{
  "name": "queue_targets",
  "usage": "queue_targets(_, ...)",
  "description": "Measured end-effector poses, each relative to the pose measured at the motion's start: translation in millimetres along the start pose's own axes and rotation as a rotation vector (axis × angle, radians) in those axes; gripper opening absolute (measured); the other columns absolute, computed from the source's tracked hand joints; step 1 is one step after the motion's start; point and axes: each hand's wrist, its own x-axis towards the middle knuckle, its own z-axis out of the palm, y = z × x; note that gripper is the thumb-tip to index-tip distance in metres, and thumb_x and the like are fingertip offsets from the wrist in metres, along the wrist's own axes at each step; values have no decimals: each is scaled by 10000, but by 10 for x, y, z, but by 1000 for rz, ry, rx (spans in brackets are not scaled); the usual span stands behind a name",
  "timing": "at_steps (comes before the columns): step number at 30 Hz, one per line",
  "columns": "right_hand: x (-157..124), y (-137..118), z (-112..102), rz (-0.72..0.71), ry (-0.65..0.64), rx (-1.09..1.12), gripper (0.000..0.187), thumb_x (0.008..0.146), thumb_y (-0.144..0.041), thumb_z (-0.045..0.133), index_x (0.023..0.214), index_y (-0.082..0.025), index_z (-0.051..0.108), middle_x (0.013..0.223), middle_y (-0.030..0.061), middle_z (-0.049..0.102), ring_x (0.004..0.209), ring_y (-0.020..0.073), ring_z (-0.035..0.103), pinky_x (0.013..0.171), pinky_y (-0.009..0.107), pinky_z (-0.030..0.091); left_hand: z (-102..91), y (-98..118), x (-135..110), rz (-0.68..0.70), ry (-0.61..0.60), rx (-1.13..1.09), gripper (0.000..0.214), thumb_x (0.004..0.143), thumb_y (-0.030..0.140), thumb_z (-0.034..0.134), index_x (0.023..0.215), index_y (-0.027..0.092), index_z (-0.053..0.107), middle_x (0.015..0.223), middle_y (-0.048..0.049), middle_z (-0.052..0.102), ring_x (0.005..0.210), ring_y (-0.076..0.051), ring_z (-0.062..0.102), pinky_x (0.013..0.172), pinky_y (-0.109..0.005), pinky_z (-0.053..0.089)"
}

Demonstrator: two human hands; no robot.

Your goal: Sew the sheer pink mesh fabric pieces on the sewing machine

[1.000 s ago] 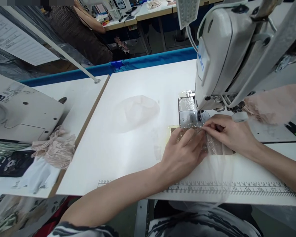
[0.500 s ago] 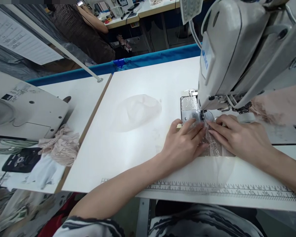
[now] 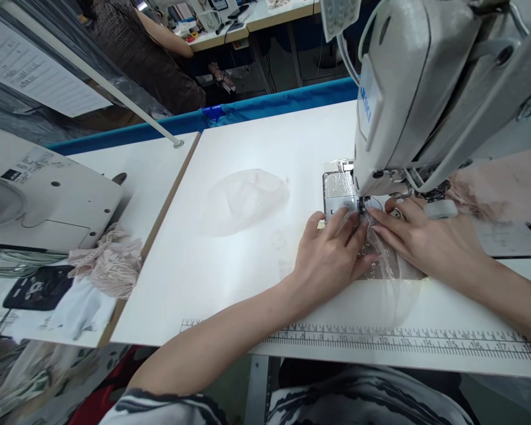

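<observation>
My left hand [image 3: 333, 254] lies flat with fingers spread on a sheer pale fabric strip [image 3: 387, 265], its fingertips close to the needle of the white sewing machine [image 3: 407, 88]. My right hand [image 3: 425, 239] rests on the same fabric from the right, fingers stretched toward the presser foot [image 3: 361, 206]. The fabric runs under the foot over the metal needle plate [image 3: 336, 198] and hangs off the table's front edge.
A sheer pale cloth piece [image 3: 243, 200] lies on the white table [image 3: 248, 265] left of the machine. A printed ruler [image 3: 402, 342] runs along the front edge. Pink lace [image 3: 108, 262] and another machine [image 3: 39, 200] sit at left. A person [image 3: 146, 53] works at the back.
Both hands have slid forward with the fabric toward the needle, from just before the plate to right at the presser foot. The view has shifted slightly.
</observation>
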Motion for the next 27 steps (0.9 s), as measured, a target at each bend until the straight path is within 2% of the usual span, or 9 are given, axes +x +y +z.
queue_targets(7, -14, 10, 7, -43, 60, -14, 465, 1042, -388, 342, 1312, -194, 667, 1015, 186, 704, 868, 311, 649, 571, 335, 351, 4, 6, -3, 4, 2, -4, 454, 1025, 438, 443, 1304, 132, 628, 1326, -93, 654, 1319, -242, 494, 1016, -435, 386)
queue_targets(13, -2, 9, -4, -19, 22, -31, 448, 1043, -384, 350, 1329, -226, 656, 927, 159, 706, 885, 286, 650, 586, 323, 372, 31, 9, -11, -3, 27, 3, 458, 1033, 450, 426, 1305, 137, 620, 1317, -86, 660, 1312, -229, 500, 1009, -438, 374)
queue_targets(19, 13, 9, -7, -12, 17, -33, 453, 1045, -379, 336, 1335, -236, 654, 871, 162, 680, 806, 276, 635, 584, 329, 353, 47, -3, 1, -6, 25, -9, 464, 1041, 449, 399, 1309, 138, 614, 1319, -99, 657, 1306, -237, 503, 1007, -439, 367)
queue_targets(23, 16, 13, 2, 25, -22, -45, 458, 1043, -407, 338, 1372, -263, 622, 842, 152, 655, 758, 279, 616, 631, 353, 372, 52, -21, 12, -12, 28, -8, 455, 1026, 451, 439, 1308, 141, 616, 1334, -101, 647, 1305, -241, 503, 1004, -438, 377)
queue_targets(27, 21, 18, 14, 32, -31, -59, 453, 1041, -406, 348, 1383, -263, 610, 851, 149, 654, 795, 290, 621, 671, 366, 385, 85, -35, 11, -18, 16, -17, 450, 1018, 448, 463, 1324, 147, 600, 1341, -99, 642, 1300, -239, 512, 1016, -449, 380)
